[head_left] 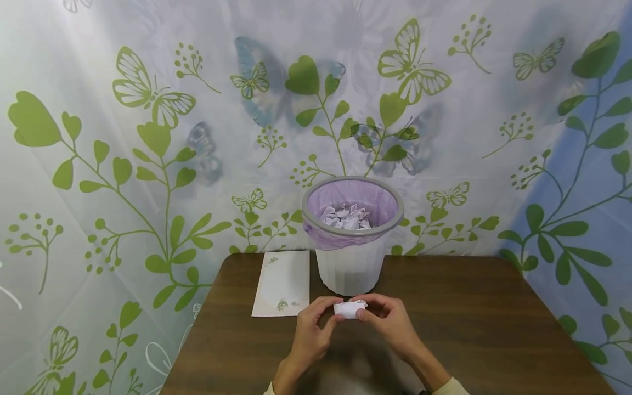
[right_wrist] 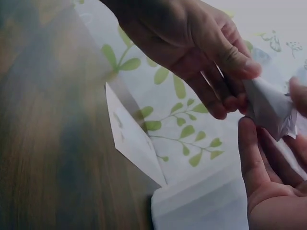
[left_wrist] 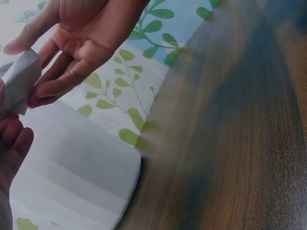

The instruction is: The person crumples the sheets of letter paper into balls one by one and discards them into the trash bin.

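Between my two hands is a small wad of folded, crumpled white paper (head_left: 349, 309), held just in front of the bin over the table. My left hand (head_left: 313, 329) pinches its left end between thumb and fingers. At the other end my right hand (head_left: 392, 323) pinches it the same way. Creases and a ragged edge of the paper (right_wrist: 271, 108) show in the right wrist view. The left wrist view has the paper (left_wrist: 21, 81) at its left edge, with part of my left hand cut off there.
A white bin (head_left: 350, 269) with a grey rim and purple liner stands at the table's back, with crumpled paper pieces (head_left: 348, 216) inside. Left of it lies a flat sheet or pad of paper (head_left: 282, 282) with printed decoration. Behind the brown table (head_left: 469, 312) hangs a leaf-and-butterfly curtain (head_left: 207, 137).
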The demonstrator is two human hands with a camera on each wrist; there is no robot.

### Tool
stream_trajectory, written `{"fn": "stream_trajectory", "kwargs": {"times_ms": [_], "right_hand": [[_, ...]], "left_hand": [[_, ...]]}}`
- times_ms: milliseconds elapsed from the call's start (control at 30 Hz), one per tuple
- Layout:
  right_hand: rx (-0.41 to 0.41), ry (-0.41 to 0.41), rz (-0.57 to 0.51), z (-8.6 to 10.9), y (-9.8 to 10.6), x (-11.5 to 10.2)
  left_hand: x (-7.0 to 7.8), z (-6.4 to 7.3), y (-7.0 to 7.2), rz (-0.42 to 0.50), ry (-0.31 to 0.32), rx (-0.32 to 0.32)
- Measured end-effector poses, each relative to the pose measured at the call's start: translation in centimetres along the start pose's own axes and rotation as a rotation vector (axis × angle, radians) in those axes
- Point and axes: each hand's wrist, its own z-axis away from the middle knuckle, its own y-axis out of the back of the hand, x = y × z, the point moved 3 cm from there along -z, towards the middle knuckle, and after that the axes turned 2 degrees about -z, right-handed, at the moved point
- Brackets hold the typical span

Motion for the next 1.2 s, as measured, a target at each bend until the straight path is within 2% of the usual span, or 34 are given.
{"fn": "stream_trajectory", "kwargs": {"times_ms": [167,400,567,767,833,933,1100,1200], "right_hand": [[-0.031,-0.054,-0.077,-0.1,-0.1,0.0],[0.058,-0.062,-0.03,0.1,-0.6,0.1],[0.106,0.015,0.005,0.3,-1.3,0.0],[0.175,0.178,0.107,0.3,-2.4,-0.3],[0.209,0.224,0.161,0.3,-2.7,-0.4],[0.242,0.248,0.193,0.3,-3.0,-0.4],[0.203,0.245,0.206,0.3,-3.2,-0.2],[0.202,0.247,0.237,0.2,-3.3,-0.2]], "left_hand": [[-0.1,0.0,-0.1,-0.008,-0.004,0.006],[0.0,0.1,-0.5,0.013,0.001,0.009],[0.1,0.2,-1.0,-0.009,0.006,0.04],[0.3,0.2,-1.6,-0.043,0.041,0.125],[0.2,0.2,-1.7,-0.049,0.081,0.158],[0.1,0.3,-1.8,-0.024,0.19,0.19],[-0.2,0.2,-1.8,0.093,0.416,0.247],[-0.1,0.2,-1.9,0.106,0.495,0.283]]}}
